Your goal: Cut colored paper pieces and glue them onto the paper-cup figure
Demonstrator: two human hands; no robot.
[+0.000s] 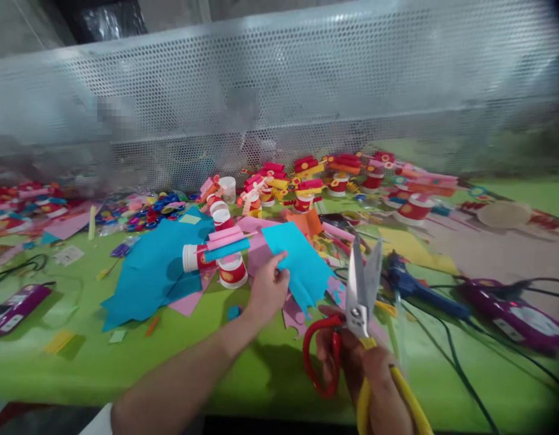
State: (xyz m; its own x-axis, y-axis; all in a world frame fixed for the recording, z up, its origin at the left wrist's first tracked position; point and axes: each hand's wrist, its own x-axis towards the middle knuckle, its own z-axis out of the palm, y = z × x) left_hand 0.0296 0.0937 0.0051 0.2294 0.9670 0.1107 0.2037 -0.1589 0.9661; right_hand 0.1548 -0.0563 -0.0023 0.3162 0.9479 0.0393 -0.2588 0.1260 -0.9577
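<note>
My right hand (374, 368) is wrapped round scissors (358, 302) with one red and one yellow handle. Their blades point up and stand a little apart, with nothing between them. A sheet of bright blue paper (297, 260), its lower right edge ragged, lies to the left of the blades. At its left edge my left hand (270, 287) grips it, fingers curled and the index finger on top. Just left of that hand stand red and white paper cups (233, 272) with pink and blue paper rolls (227, 240) on them.
A large blue sheet (159, 266) lies on the green table at left. Cup-and-roll models (306, 196) line the back by a perforated metal screen (284, 78). A blue glue gun (424, 293), cables and a purple power strip (515, 314) are at right.
</note>
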